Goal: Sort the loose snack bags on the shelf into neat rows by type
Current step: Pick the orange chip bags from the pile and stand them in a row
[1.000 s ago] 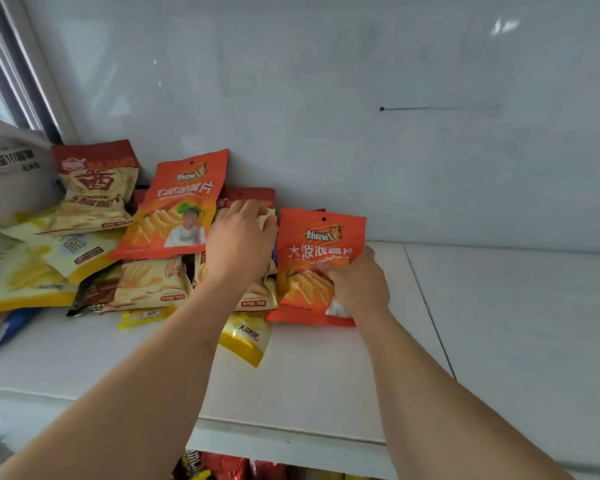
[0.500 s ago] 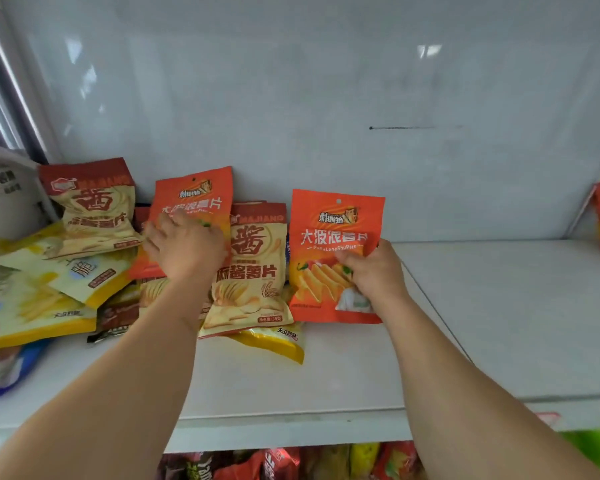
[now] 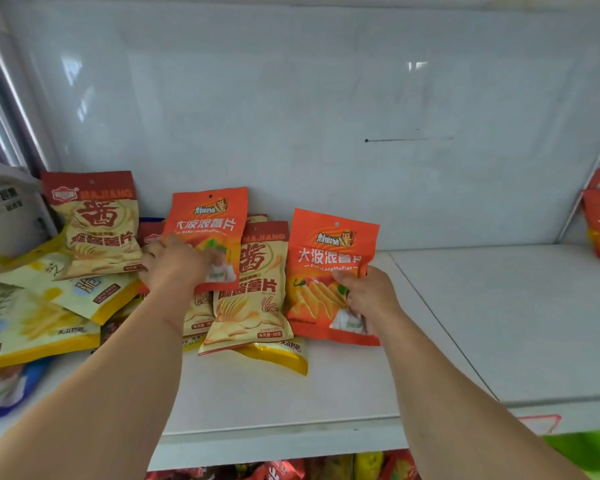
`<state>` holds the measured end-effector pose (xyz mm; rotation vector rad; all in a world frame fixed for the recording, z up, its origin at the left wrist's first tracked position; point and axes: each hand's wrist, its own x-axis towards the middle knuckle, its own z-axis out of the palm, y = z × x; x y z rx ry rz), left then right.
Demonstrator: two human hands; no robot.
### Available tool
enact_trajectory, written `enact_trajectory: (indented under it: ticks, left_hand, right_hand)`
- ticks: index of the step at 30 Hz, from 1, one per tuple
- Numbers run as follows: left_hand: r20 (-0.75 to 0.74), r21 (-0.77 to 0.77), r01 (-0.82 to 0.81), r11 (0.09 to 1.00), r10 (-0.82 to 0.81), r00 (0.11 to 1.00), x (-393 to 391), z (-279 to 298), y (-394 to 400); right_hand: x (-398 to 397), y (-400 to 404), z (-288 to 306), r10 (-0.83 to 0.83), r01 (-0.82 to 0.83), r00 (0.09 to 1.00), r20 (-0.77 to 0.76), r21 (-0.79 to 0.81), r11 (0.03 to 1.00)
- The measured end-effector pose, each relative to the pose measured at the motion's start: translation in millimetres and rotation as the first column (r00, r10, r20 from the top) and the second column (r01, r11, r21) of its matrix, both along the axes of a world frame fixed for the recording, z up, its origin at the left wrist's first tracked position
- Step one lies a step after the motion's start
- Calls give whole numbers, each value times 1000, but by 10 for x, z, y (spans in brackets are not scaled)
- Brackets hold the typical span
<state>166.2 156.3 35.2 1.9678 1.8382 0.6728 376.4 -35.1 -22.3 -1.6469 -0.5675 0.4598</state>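
Gathering the orange wavy-chip bags looks like the step in hand. The right hand (image 3: pixel 368 296) grips one orange bag (image 3: pixel 333 271) by its lower right edge, thumb across the front, and holds it upright on the shelf (image 3: pixel 499 323) at the right end of the jumble, its top tilted toward the back wall (image 3: pixel 326 116). The left hand (image 3: pixel 177 268) lies over the lower part of a second orange bag (image 3: pixel 208 223) further left, fingers (image 3: pixel 153 252) curled at its left edge; whether it has truly closed on the bag I cannot tell. Between the two stands a cream and red bag (image 3: pixel 253 289) of another type, leaning on yellow bags (image 3: pixel 281 355) beneath. More cream and yellow bags (image 3: pixel 94 223) lie heaped at far left. Right of the held bag the shelf is bare.

The next move likely calls for lifting the left bag clear of the cream one and setting it just beside or behind the right bag, faces forward, without dragging the loose heap along.
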Motion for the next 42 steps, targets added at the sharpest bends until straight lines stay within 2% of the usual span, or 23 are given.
enact_trajectory:
  ticks: [4,7,12,18,22,24,29,33,37,42]
  left_hand:
    - [-61,-49,29,998,-32,998,19,23,-24]
    - [-11,-88,64,994,-65,998,1,24,30]
    - [58,-7,12,1000,-12,998,-23,27,-43]
    - [309,-107,-57,993,88,947,-123,1,-41]
    - [575,-172,-31,985,126,809,-188,15,-89]
    - [659,-181,-2,983,123,742,-218,30,-113]
    - [844,-185,225,957,37,535,-170,104,-367]
    - [904,-110,510,853,-128,408,67,98,-860]
    - [911,-72,666,743,-224,347,464,-19,-1352]
    - [910,-121,788,604,-250,331,1056,-166,-1947]
  right_hand:
    - [16,-13,-31,0,0,1000,-4,-5,1000]
    - [30,-32,-17,-14,15,999,31,-8,1000]
    - [2,-45,0,-27,27,999,31,6,1000]
    - [-65,-30,-23,-40,39,999,30,26,999]
    - [-76,-31,-23,-43,40,998,51,49,998]
    - [-71,-59,4,-44,40,998,50,71,997]
    - [-1,-324,194,-71,70,997,0,136,988]
    - [205,-683,305,-97,104,994,-51,160,982]
    - [550,-1140,321,-150,155,988,-46,133,979]
    - [1034,-1833,301,-232,237,971,-61,94,967]
